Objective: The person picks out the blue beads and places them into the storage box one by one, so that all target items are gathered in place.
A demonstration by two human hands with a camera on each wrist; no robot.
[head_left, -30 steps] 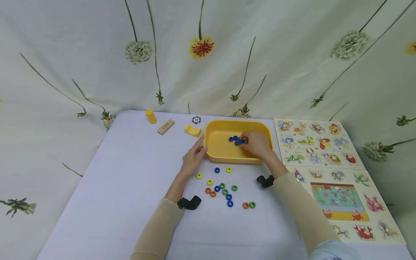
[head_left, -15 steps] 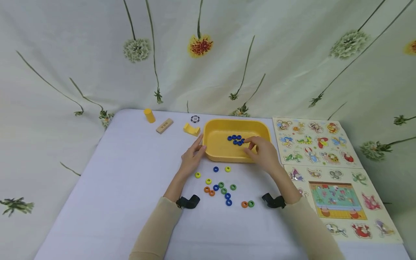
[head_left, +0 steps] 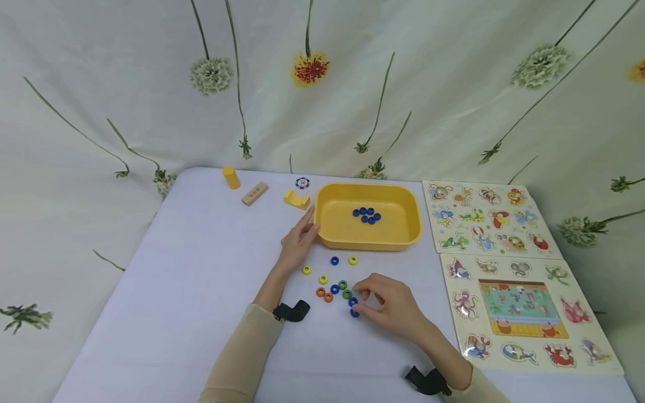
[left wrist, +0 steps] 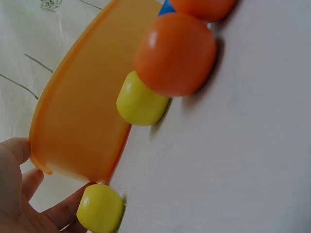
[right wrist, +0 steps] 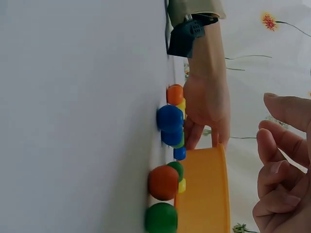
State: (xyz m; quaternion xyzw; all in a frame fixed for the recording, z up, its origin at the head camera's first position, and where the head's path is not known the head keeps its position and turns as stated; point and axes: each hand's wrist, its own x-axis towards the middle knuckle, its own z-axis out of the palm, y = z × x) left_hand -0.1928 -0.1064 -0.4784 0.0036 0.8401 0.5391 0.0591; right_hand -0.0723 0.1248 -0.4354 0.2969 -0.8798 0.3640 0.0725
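My left hand [head_left: 296, 243] rests its fairly straight fingers against the left end of a yellow plastic tray [head_left: 368, 247]. Several blue beads [head_left: 371, 220] lie grouped on the tray's floor. In front of it, loose beads are scattered: blue [head_left: 335, 261], yellow [head_left: 323, 279], green [head_left: 342, 284] and orange [head_left: 320, 292]. Over the right side of these hovers my right hand [head_left: 395, 308], thumb and forefinger apart, near two blue beads. Nothing sits between its fingers in the right wrist view, where an orange bead [right wrist: 163, 183] and a green bead [right wrist: 161, 218] stand nearby; the hand hides them from the head camera.
Behind the left hand are a yellow arched block [head_left: 297, 200], a wooden block [head_left: 255, 193], a yellow cylinder [head_left: 231, 178] and a round chip [head_left: 302, 183]. Two picture puzzle boards [head_left: 491, 268] lie along the right side. A flowered cloth [head_left: 443, 101] hangs behind the table.
My right hand let go of a blue bead inside the tray, then came back toward me over the loose beads. The left hand stayed at the tray's left end.
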